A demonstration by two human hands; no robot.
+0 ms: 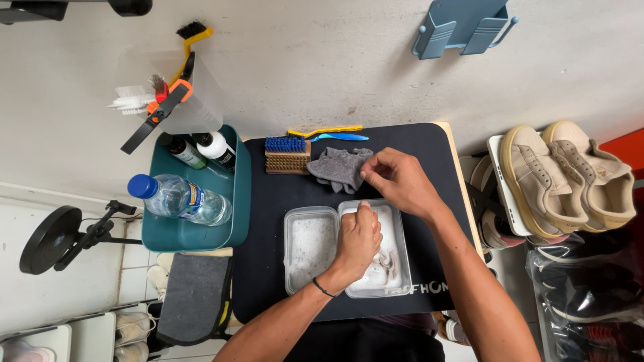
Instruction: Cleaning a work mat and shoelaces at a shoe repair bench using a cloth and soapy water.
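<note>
White laces (384, 267) lie curled in soapy water in the right-hand one of two clear plastic tubs (399, 249) standing side by side near the front middle of the black table (268, 221). The left hand (357, 243) is closed into a fist over that tub, knuckles up, apparently gripping something small, though what it holds is hidden under the fingers; a thin dark band sits on its wrist. The left tub (310, 245) holds only foamy water. The right hand (400, 182) reaches past the tubs, fingertips pinched on the edge of a crumpled grey cloth (339, 167) lying just behind them. Touching the cloth on its left, a wooden brush with blue bristles (287, 155); behind it, a yellow-handled brush (325, 130) and a blue-handled one (339, 137), close together at the table's far edge. Left of the table, a teal bin (240, 201) carries a clear water bottle with blue cap (178, 198) on its side and two upright bottles in its far corner. Behind the bin, a translucent container (201, 100) stuffed with brushes. Right of the table, a pair of beige sneakers (570, 175) rests soles-outward on a rack.
</note>
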